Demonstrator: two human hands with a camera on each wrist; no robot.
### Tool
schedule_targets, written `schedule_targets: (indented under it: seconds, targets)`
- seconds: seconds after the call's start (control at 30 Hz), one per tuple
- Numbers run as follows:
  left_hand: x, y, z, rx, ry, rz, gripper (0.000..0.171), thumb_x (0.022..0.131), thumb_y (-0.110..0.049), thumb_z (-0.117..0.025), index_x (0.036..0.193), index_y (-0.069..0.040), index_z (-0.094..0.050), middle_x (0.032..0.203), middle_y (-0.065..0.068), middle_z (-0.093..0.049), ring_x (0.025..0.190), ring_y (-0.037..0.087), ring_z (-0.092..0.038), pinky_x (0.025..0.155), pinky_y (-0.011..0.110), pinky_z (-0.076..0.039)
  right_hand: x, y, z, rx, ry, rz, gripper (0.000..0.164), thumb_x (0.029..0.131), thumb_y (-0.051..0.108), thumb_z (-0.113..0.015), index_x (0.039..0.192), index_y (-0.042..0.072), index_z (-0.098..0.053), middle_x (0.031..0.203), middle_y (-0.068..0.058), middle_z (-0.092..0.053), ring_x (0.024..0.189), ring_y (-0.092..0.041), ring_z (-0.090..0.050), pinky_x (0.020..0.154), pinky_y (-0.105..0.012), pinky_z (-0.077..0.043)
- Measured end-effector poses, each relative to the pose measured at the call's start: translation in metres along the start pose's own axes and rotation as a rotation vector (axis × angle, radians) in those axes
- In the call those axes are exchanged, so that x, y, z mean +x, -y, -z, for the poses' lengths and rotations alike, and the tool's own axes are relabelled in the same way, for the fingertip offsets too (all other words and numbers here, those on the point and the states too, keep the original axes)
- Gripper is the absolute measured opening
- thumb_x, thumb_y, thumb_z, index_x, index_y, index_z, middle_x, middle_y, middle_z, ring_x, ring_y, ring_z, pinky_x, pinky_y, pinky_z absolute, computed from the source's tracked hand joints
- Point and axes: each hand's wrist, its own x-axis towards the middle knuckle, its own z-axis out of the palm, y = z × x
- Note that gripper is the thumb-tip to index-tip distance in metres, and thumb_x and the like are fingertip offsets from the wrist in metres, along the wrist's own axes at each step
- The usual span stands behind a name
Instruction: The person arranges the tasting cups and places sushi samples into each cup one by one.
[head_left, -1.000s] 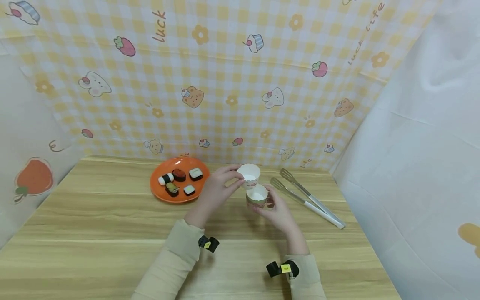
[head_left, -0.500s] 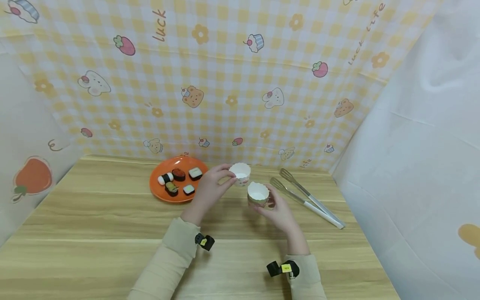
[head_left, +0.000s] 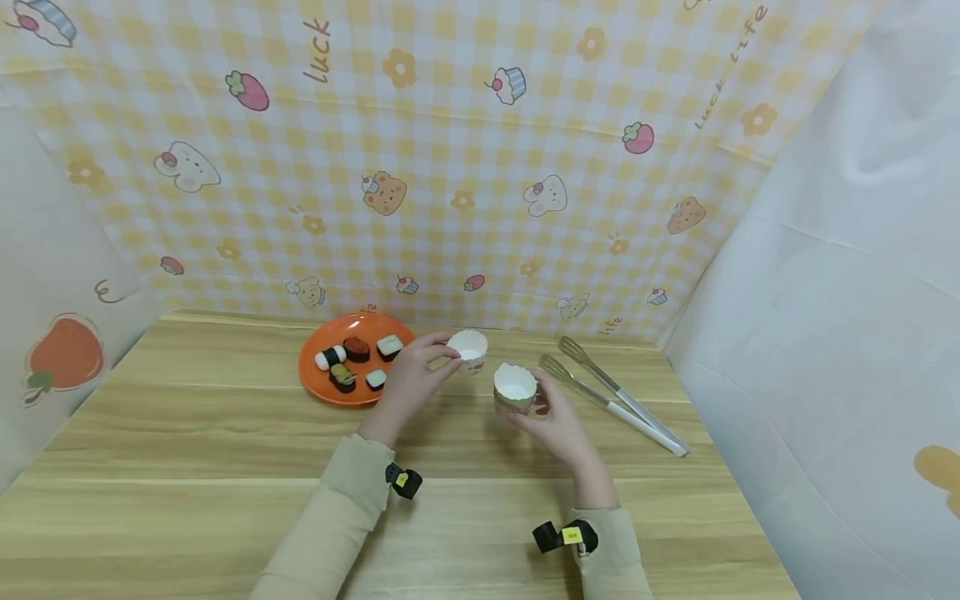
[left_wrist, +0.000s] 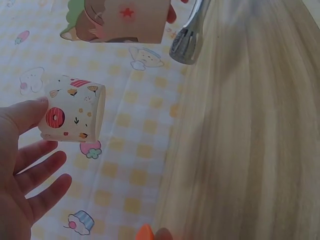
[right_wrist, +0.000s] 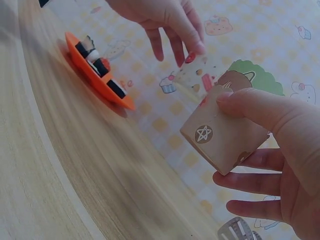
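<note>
Between thumb and fingers my left hand (head_left: 412,372) pinches a small white paper baking cup (left_wrist: 75,110) printed with a donut and little flowers. My right hand (head_left: 557,422) grips a second paper cup (right_wrist: 225,125), tan with a green scalloped rim and a brown animal picture. Both cups are held above the table, mouths upward, with a gap between them in the head view. The insides that show are plain white. In the right wrist view the tan cup partly covers the white one.
Left of my left hand an orange plate (head_left: 318,392) bears several sushi pieces (head_left: 357,349). Right of my right hand lie metal tongs (head_left: 615,396) with slotted heads and white handles. A yellow checked cloth (head_left: 450,150) hangs behind the wooden table (head_left: 225,500).
My left hand has moved left with the white cup, away from the tan cup it was close above. The right hand and its cup have barely shifted.
</note>
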Motion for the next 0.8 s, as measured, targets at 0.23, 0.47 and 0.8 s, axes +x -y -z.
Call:
schedule_targets:
  seconds: [0.23, 0.47, 0.8]
  targets:
    - [-0.004, 0.009, -0.003, 0.039, 0.028, 0.046, 0.01, 0.085, -0.019, -0.075, 0.087, -0.009, -0.076, 0.117, 0.01, -0.064, 0.108, 0.026, -0.059, 0.085, 0.041, -0.053, 0.0, 0.0, 0.0, -0.015, 0.012, 0.008, 0.068, 0.078, 0.01, -0.08, 0.137, 0.011, -0.046, 0.118, -0.013, -0.06, 0.099, -0.029, -0.055, 0.085, -0.056, -0.047]
    - [-0.008, 0.018, -0.006, 0.084, 0.035, 0.094, 0.011, 0.085, -0.02, -0.075, 0.087, -0.009, -0.076, 0.118, 0.008, -0.064, 0.11, 0.026, -0.058, 0.087, 0.042, -0.052, 0.004, -0.017, -0.002, -0.017, -0.001, 0.005, 0.069, 0.076, 0.019, -0.083, 0.134, 0.023, -0.047, 0.116, -0.005, -0.061, 0.097, -0.024, -0.055, 0.085, -0.05, -0.048]
    - [-0.014, 0.029, -0.008, 0.095, 0.048, 0.151, 0.01, 0.084, -0.018, -0.076, 0.087, -0.008, -0.076, 0.118, 0.01, -0.064, 0.11, 0.028, -0.056, 0.091, 0.044, -0.049, 0.001, -0.009, -0.001, -0.02, -0.014, 0.008, 0.068, 0.076, 0.016, -0.083, 0.134, 0.019, -0.049, 0.115, -0.007, -0.061, 0.095, -0.024, -0.056, 0.084, -0.054, -0.048]
